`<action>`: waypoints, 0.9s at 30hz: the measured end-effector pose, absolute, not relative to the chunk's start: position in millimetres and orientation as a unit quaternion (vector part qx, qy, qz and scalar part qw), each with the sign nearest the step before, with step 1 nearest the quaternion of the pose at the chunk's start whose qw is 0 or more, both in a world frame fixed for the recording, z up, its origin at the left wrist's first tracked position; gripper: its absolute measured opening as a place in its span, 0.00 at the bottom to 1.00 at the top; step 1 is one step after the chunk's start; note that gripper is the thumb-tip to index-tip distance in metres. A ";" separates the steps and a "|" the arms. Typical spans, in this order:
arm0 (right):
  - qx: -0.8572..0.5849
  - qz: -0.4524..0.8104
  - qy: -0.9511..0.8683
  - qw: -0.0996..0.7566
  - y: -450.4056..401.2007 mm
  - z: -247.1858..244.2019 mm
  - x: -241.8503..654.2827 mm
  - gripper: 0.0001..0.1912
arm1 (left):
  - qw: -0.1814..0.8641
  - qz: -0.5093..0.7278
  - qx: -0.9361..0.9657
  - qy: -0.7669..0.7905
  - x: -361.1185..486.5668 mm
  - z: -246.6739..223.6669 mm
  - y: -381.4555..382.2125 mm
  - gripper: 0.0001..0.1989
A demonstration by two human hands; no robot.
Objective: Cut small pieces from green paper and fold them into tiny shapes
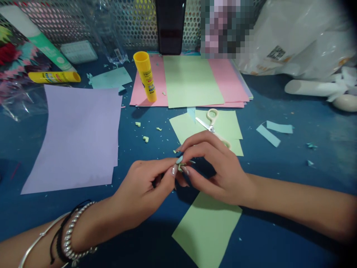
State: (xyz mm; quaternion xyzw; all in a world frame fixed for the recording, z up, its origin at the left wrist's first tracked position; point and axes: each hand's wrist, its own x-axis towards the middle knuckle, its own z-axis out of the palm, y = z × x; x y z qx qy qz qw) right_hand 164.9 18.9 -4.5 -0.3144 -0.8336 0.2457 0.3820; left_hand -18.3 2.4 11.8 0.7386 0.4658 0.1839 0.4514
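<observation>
Between my fingertips is a small folded strip of light green paper (pixel 180 167). My left hand (pixel 150 182) pinches it from the left, thumb against index finger. From the right, my right hand (pixel 214 167) pinches the same strip with thumb and fingertips. Just beyond my right hand lie white-handled scissors (pixel 212 128), open, on light green paper sheets (pixel 234 123). Another light green sheet (pixel 209 227) lies below my hands. Small folded green paper pieces (pixel 145 139) are scattered to the left of my fingers.
A yellow glue stick (pixel 146 78) stands on pink and green paper (pixel 195 82). Purple sheets (pixel 80 137) lie left. Blue strips (pixel 275 132) lie right. At the back are a phone (pixel 170 26), another yellow tube (pixel 54 77) and a plastic bag (pixel 292 37).
</observation>
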 end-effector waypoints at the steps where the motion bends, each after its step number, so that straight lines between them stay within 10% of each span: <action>1: -0.314 0.244 -0.835 0.382 19.2 -4.7 164.9 0.06 | 0.455 0.187 0.736 0.465 -18.5 11.8 2.3 0.16; 27: -0.299 0.239 -0.837 0.391 19.5 -5.5 166.9 0.05 | 0.513 0.217 0.698 0.450 -17.9 10.4 2.5 0.13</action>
